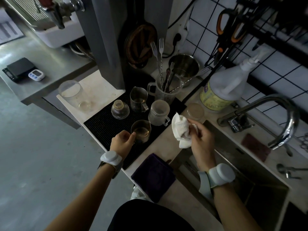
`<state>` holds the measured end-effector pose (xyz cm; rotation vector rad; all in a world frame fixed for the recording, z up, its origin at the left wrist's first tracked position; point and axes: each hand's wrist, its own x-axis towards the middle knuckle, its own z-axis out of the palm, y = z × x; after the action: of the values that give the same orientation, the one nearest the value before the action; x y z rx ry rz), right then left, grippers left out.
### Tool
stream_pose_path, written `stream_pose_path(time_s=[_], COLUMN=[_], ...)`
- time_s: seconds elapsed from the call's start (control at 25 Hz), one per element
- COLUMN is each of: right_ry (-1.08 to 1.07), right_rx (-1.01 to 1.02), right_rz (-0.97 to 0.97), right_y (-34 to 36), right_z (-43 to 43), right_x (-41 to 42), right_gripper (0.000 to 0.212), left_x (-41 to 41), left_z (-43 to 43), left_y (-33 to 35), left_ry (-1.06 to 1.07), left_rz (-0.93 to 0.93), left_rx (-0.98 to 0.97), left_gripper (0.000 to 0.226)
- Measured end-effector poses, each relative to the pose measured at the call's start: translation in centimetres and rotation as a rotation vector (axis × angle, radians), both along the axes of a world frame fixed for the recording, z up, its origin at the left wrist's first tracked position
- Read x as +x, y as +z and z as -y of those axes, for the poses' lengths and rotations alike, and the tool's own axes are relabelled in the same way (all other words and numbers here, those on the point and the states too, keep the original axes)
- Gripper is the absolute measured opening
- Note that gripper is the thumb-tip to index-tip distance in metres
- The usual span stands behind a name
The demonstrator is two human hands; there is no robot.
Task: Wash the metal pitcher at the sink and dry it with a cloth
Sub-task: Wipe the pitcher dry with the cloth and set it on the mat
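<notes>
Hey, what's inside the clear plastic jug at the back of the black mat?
The jug holds long twisted-stem stirrers with fork tips, some upright, some leaning out. Their lower ends blur behind the cloudy wall, so anything else at the bottom cannot be seen.

Shiny metal pitcher [141, 130] on a black, finely ribbed mat [106, 124], probably rubber. White, fluffy terry cloth [180, 129]. Glossy chrome tap [283, 117]. Dull steel sink [250, 177]. Pale, matt worktop [166, 144]. Clear plastic jars [159, 112].
</notes>
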<state>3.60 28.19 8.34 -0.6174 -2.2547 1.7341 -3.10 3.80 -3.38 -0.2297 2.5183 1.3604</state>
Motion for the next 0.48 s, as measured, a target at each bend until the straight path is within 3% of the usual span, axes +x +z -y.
stream_pose_path(time_s=[0.16, 0.28, 0.4, 0.48], right_ry=[-0.029, -0.033, -0.042, -0.057], right_rx=[-0.006, -0.01, -0.021, -0.031], right_rz=[-0.033, -0.054, -0.068, -0.09], right_y=[0.4, 0.7, 1.3, 2.1], right_z=[-0.3, -0.4, -0.5, -0.9], right_x=[0.2, 0.4, 0.5, 0.7], right_gripper=[0.028, 0.029, 0.028, 0.028], left_x=[-0.8, -1.2, -1.5, -1.4], left_z=[-0.3, -0.6, -1.9, -3.8], left_y=[1.4, 3.2, 6.6, 9.9], left_ry=[-0.027, 0.004, -0.033, -0.164], left_rz=[0.059, -0.007, -0.168, -0.317], left_rx=[-0.196, -0.27, -0.103, 0.049], left_gripper=[0.035, 0.03, 0.019, 0.009])
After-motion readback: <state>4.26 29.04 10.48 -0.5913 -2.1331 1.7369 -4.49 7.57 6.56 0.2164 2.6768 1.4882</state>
